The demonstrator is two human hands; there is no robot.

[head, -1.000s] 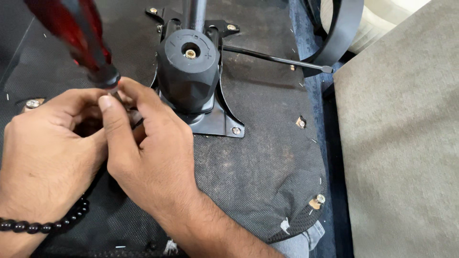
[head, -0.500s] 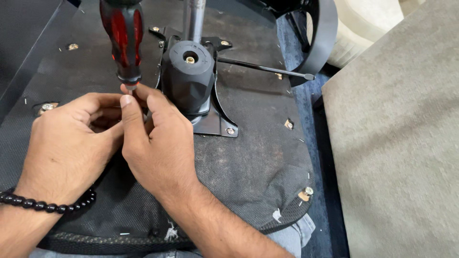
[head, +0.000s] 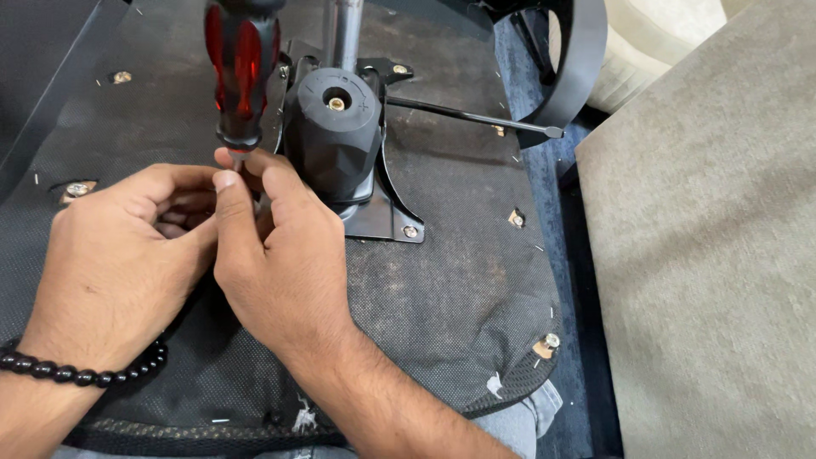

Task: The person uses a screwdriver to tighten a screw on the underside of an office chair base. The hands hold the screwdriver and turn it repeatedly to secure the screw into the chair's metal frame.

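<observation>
Both hands are bunched at the foot of the screwdriver: left hand curled under, holding something I can't make out, right hand pinching the shaft just below the red-black handle. It stands upright on the upturned seat, just left of the black mechanism and its plate. With only fingertips steadying it, I'd guess the tip could skate off and jab a finger or tear the fabric.

Glossy red-and-black plastic screwdriver handle above my fingers, matt black plastic mechanism housing, rough dusty woven cloth on the chair underside, shiny metal bolts, glossy beaded bracelet
</observation>
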